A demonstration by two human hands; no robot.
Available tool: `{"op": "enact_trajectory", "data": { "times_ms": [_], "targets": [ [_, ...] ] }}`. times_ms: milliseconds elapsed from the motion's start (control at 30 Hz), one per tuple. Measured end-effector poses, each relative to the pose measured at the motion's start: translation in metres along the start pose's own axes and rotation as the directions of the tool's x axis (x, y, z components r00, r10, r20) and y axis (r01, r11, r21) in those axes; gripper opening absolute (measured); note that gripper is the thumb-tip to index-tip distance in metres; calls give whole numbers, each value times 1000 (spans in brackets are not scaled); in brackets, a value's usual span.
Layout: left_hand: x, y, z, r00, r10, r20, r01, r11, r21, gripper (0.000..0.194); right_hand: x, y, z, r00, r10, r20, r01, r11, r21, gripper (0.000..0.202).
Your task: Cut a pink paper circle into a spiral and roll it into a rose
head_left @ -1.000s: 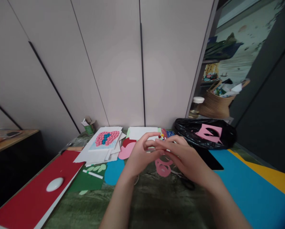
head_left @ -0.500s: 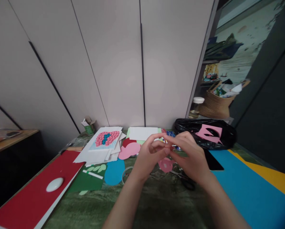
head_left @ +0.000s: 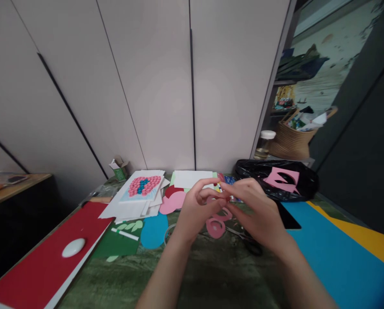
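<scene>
Over the middle of the table, my left hand [head_left: 200, 210] and my right hand [head_left: 254, 210] meet at the fingertips. Thumbs and fingers of both are bent together in a pinch on a pink paper spiral [head_left: 215, 228]. Its curled loops hang below my fingers, while the part between the fingertips is mostly hidden. Just under my right hand lies a pair of scissors [head_left: 251, 244] with dark handles. A clear ring-shaped roll [head_left: 169, 234] shows partly behind my left wrist. Left of it lies a blue paper shape [head_left: 154, 231].
Pink paper ovals [head_left: 170, 204], a white sheet stack [head_left: 119, 210] with a pink-and-blue picture [head_left: 143, 187], and a marker [head_left: 125, 234] on green paper [head_left: 117, 244] lie leftward. A white mouse [head_left: 74, 247] rests on red board [head_left: 50, 266]. Rightward are blue sheets [head_left: 333, 253] and a black bag [head_left: 309, 184].
The hanging pink paper spiral has swung left and its loops have spread apart. My fingers have shifted slightly, with both hands staying close together.
</scene>
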State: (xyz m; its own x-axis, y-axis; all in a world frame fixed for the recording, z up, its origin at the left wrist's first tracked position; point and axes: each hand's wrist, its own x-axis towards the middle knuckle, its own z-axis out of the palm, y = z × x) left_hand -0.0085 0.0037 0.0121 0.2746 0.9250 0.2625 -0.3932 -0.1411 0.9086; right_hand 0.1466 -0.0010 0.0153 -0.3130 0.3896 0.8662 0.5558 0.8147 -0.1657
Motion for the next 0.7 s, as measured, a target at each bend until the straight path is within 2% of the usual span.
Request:
{"op": "enact_trajectory", "data": {
  "times_ms": [167,267,400,533,600,700],
  "targets": [
    [0,3,-4,1000,3,-18,-2,999,52,43,-2,1,-3,996,16,93,-16,1000,-2,50],
    [0,3,-6,1000,0,14,-1,998,61,44,-2,0,-5,985,10,170,-14,1000,25,48],
    [0,2,-8,999,-6,45,3,997,79,44,-1,-2,-7,963,39,268,-63,995,82,47],
    [0,1,-9,999,-19,29,14,990,138,45,1,-4,-8,928,77,364,-129,984,122,57],
    [1,1,-8,1000,-17,26,13,989,149,43,1,-3,-7,930,79,359,-131,984,122,58],
    [1,0,-7,999,-8,31,4,991,137,41,0,1,-4,959,74,273,-102,990,92,55]
  ]
}}
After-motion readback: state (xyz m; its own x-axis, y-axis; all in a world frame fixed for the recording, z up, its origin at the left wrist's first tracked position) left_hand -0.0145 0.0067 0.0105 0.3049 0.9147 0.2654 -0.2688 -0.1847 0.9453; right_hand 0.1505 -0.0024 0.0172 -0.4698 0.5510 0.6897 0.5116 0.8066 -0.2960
